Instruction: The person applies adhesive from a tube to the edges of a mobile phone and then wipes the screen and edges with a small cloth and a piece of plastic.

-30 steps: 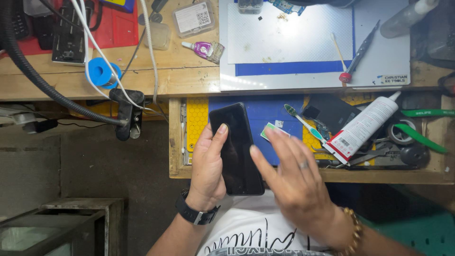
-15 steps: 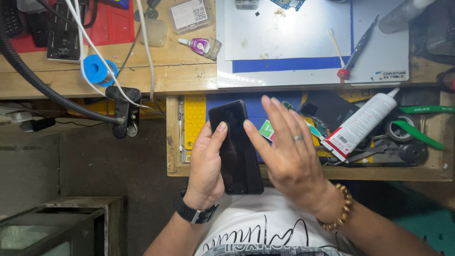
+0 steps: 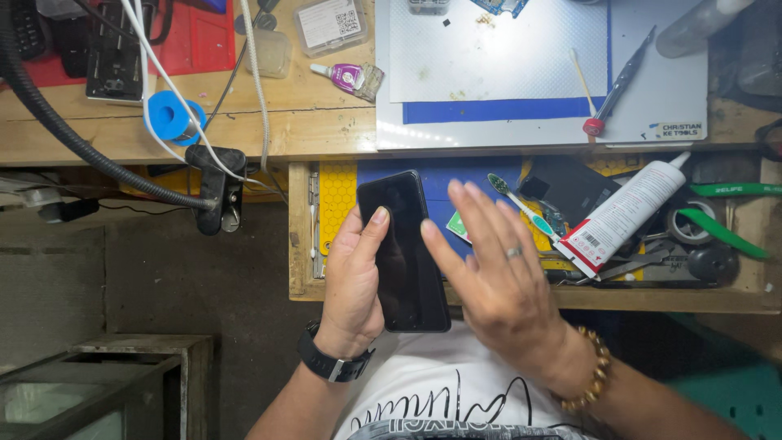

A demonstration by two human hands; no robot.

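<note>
Right hand (image 3: 501,281) had slid left, fingers spread flat at black phone (image 3: 403,248); left hand (image 3: 354,277) gripped it. Loose one-handed grip risked a drop.

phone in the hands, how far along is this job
Done, by its look: the slim black phone is closed, its dark glass face intact. In hand: the left hand grips its edge, and the right hand spreads open beside it. Left: the white adhesive tube and toothbrush lie in the open wooden drawer.
</note>
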